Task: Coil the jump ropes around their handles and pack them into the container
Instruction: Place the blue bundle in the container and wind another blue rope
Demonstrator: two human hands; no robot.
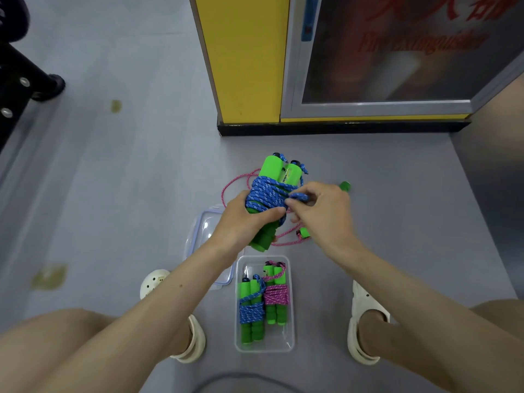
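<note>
My left hand (243, 219) grips a pair of green foam handles (276, 168) with blue rope (265, 194) coiled around their middle, held above the floor. My right hand (317, 208) pinches a loop of that blue rope at the coil's right side. A loose pink jump rope (235, 182) lies on the floor beneath, its green handles (304, 232) partly hidden by my right hand. The clear plastic container (290, 307) sits between my feet and holds a blue-coiled rope bundle (251, 307) and a pink-coiled bundle (275, 295) side by side.
The container's clear lid (201, 231) lies on the grey floor to the left, partly under my left arm. A yellow cabinet (246, 58) with a glass door stands ahead. My white-shoed feet (365, 321) flank the container. Someone's dark shoe (48, 86) is at far left.
</note>
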